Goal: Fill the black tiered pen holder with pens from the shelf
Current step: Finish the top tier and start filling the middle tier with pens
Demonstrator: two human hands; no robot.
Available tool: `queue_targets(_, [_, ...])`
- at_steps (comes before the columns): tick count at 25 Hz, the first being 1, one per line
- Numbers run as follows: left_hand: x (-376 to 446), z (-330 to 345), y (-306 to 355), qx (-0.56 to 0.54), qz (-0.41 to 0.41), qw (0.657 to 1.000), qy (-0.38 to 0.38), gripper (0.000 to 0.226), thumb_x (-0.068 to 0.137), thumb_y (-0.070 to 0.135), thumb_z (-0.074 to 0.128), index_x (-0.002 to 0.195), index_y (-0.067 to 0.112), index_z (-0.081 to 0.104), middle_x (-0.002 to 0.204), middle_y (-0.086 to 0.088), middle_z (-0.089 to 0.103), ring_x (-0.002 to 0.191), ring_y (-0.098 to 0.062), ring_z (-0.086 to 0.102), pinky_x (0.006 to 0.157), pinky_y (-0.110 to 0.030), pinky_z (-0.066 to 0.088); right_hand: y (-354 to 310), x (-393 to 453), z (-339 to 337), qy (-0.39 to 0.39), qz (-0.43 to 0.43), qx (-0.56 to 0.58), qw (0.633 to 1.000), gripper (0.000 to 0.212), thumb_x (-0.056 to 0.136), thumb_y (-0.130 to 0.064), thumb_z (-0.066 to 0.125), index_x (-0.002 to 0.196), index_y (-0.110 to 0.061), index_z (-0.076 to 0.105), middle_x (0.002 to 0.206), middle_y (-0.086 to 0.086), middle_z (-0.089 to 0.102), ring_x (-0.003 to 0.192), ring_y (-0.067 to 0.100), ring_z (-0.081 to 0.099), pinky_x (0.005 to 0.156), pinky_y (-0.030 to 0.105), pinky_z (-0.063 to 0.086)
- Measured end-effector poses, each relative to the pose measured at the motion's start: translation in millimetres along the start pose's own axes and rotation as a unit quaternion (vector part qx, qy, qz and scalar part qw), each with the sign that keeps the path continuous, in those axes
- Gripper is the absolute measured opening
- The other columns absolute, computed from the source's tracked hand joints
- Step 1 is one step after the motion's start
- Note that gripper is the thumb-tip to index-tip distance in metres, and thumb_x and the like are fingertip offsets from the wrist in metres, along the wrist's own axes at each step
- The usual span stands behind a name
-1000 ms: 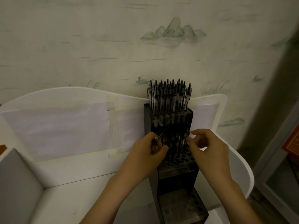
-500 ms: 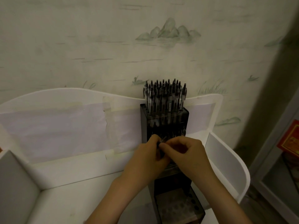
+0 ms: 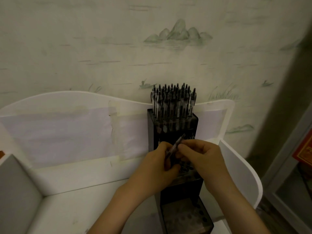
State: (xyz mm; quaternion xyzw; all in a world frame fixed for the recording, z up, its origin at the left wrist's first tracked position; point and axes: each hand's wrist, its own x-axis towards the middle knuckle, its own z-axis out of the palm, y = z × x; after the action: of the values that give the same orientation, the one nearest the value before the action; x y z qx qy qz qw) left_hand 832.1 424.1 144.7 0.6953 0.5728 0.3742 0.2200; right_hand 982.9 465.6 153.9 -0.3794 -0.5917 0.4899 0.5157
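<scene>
Both of your hands are now meeting over the middle tier of the black tiered plastic pen holder (image 3: pixel 172 125), where a second ago they were apart, one on each side of it. Your left hand (image 3: pixel 158 166) is curling round a small bundle of dark pens, though how many I cannot tell. Your right hand (image 3: pixel 200 157) is pinching one slim dark translucent pen (image 3: pixel 177 143) at its upper part and is tilting it up and to the right, away from the bundle.

That change suggests you are separating a single pen for the next insertion. The holder is standing upright against the white curved back panel (image 3: pixel 67 105) of the white shelf (image 3: pixel 84 200), near its right end. Its top tier is already packed with upright black-capped pens (image 3: pixel 173 100). The middle tier is carrying some pens at the back, while open holes are showing just under your fingers. The lowest tier (image 3: pixel 185 218) is showing only vacant holes, so by my judgement the task is a little past half done.
</scene>
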Motion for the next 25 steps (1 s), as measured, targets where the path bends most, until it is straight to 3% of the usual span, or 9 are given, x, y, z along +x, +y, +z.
queue_targets(5, [-4.5, -6.6, -3.0, 0.086, 0.018, 0.996, 0.013, 0.035, 0.089, 0.038, 0.063, 0.120, 0.031, 0.047, 0.088, 0.011, 0.057, 0.076, -0.002, 0.057, 0.068, -0.024, 0.052, -24.7, 9.6, -20.1, 0.110, -0.101, 0.017, 0.989, 0.020, 0.080, -0.003, 0.074, 0.081, -0.023, 0.076, 0.075, -0.001, 0.076, 0.071, 0.017, 0.074, 0.069, 0.022, 0.058])
queue_targets(9, [-10.3, -8.6, -6.5, 0.184, 0.035, 0.982, 0.013, 0.052, 0.089, 0.052, 0.055, 0.136, 0.038, 0.039, 0.116, 0.018, 0.052, 0.104, 0.003, 0.050, 0.083, -0.019, 0.047, -37.5, 10.7, -36.0, 0.182, -0.200, -0.147, 0.951, 0.016, 0.079, -0.012, 0.076, 0.086, -0.027, 0.074, 0.074, -0.013, 0.073, 0.069, 0.006, 0.070, 0.072, 0.022, 0.057])
queue_targets(14, [-14.2, -7.5, -7.5, 0.226, 0.033, 0.974, 0.004, 0.054, 0.089, 0.057, 0.051, 0.139, 0.042, 0.035, 0.128, 0.018, 0.050, 0.113, -0.001, 0.050, 0.086, -0.023, 0.049, -25.3, 17.7, -41.6, 0.157, -0.212, -0.281, 0.923, 0.012, 0.084, -0.015, 0.072, 0.088, -0.025, 0.074, 0.075, -0.017, 0.067, 0.077, -0.005, 0.064, 0.071, 0.000, 0.043])
queue_targets(25, [-21.1, -3.3, -10.2, 0.233, 0.005, 0.972, 0.023, 0.050, 0.089, 0.056, 0.053, 0.135, 0.045, 0.038, 0.125, 0.022, 0.051, 0.104, 0.011, 0.044, 0.076, -0.013, 0.038, 26.2, 32.6, -39.6, 0.107, -0.153, -0.291, 0.938, 0.011, 0.087, -0.016, 0.069, 0.091, -0.025, 0.073, 0.073, -0.021, 0.062, 0.079, -0.017, 0.059, 0.066, -0.005, 0.038])
